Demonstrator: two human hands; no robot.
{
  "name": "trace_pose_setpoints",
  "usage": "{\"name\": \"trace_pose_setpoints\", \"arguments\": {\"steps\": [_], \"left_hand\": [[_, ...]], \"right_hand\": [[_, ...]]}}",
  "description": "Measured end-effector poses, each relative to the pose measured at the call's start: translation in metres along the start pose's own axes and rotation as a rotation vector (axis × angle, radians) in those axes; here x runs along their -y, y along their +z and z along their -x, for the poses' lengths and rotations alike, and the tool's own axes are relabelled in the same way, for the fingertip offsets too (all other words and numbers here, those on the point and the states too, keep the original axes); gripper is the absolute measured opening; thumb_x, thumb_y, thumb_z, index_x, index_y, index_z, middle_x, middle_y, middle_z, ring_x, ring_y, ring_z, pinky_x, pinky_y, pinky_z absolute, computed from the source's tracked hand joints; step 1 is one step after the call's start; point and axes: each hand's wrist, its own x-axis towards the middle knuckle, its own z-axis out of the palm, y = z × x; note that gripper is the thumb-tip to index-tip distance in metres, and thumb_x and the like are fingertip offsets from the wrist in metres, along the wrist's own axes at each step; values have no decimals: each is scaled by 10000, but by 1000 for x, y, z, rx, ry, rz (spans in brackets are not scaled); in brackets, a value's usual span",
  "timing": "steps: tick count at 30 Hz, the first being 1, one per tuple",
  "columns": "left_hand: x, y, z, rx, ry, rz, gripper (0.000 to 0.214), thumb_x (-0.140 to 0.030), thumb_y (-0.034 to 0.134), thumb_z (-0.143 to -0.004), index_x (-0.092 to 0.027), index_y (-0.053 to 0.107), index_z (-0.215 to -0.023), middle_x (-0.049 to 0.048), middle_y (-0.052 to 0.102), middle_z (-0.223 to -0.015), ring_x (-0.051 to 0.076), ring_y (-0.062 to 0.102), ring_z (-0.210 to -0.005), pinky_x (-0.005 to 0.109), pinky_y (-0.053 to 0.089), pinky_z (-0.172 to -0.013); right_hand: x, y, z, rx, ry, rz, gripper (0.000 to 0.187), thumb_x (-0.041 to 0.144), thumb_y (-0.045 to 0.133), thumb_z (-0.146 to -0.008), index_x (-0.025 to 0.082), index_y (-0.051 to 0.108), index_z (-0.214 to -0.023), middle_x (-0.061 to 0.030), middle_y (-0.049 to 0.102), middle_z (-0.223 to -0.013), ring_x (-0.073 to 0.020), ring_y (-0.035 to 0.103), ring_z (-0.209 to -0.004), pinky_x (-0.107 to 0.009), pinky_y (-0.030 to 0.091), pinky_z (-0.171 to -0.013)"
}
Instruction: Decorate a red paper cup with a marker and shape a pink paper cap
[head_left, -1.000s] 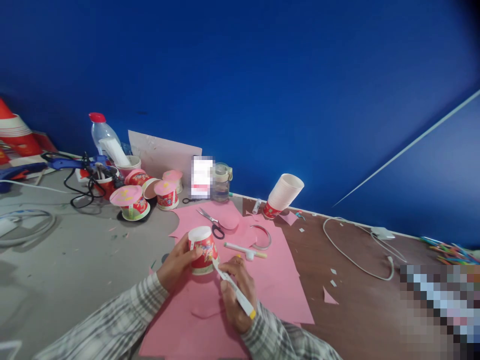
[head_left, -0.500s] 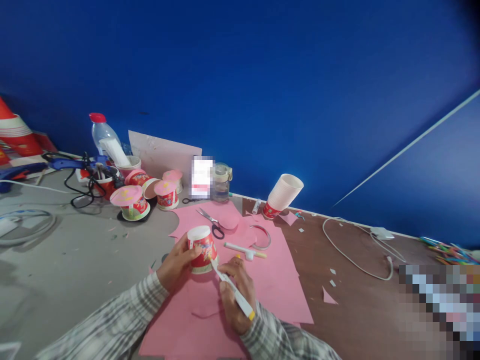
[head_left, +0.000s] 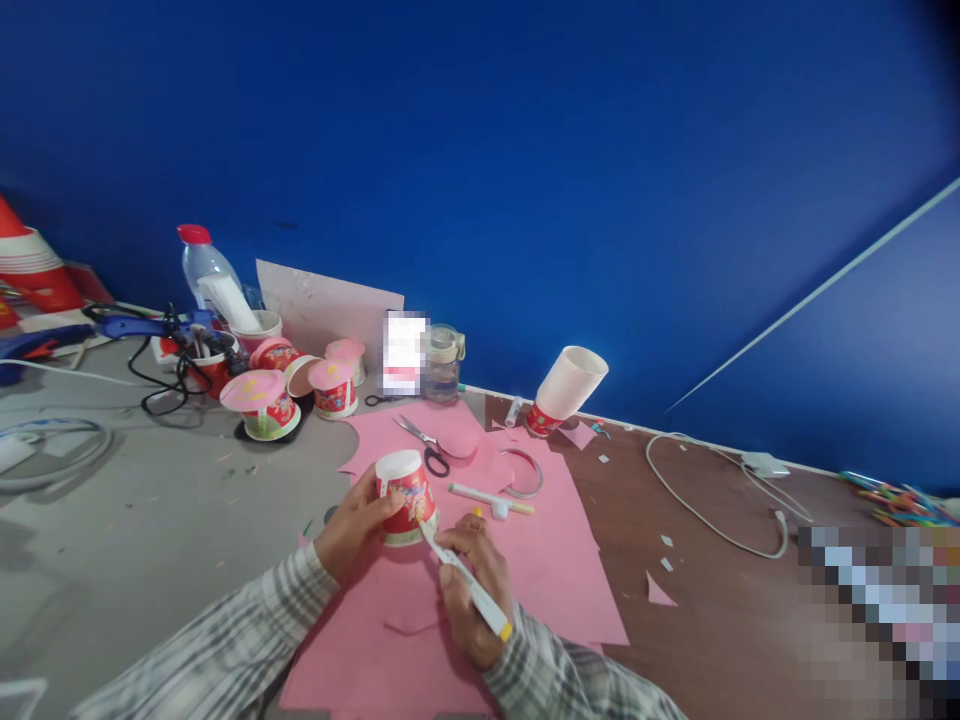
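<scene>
An upturned red paper cup (head_left: 405, 498) stands on a pink paper sheet (head_left: 540, 570). My left hand (head_left: 352, 525) is wrapped round the cup's left side and holds it down. In my right hand (head_left: 472, 585) is a white marker (head_left: 465, 580) with a yellow end, and its tip touches the cup's lower rim on the right. Just beyond the cup lie black-handled scissors (head_left: 424, 445) and a second white pen (head_left: 491, 498).
Several pink-topped red cups (head_left: 262, 400) cluster at the back left beside a red-capped bottle (head_left: 208, 270) and a blue glue gun (head_left: 142, 325). A tilted stack of cups (head_left: 566, 390) leans by the wall. A white cable (head_left: 712, 500) runs across the brown table at right.
Almost nothing differs. The marker tip has crept a little along the cup's lower rim while my left hand keeps the cup in place.
</scene>
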Motion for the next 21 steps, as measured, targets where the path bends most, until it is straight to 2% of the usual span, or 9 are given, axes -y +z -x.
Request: {"name": "trace_pose_setpoints", "arguments": {"steps": [10, 21], "left_hand": [[3, -6, -1, 44, -1, -57, 306, -172, 655, -599, -159, 613, -902, 113, 685, -703, 319, 604, -632, 472, 475, -576], [1, -2, 0, -16, -31, -23, 364, -182, 694, -548, -182, 619, -904, 95, 679, -688, 324, 605, -636, 463, 482, -553]], "right_hand": [[-3, 2, 1, 8, -6, 2, 198, 158, 493, -746, 217, 605, -898, -10, 539, -674, -218, 511, -614, -346, 439, -583], [-2, 1, 1, 23, -9, -8, 206, 153, 497, -740, 221, 606, -901, -9, 534, -671, -226, 511, -631, -354, 439, -597]]}}
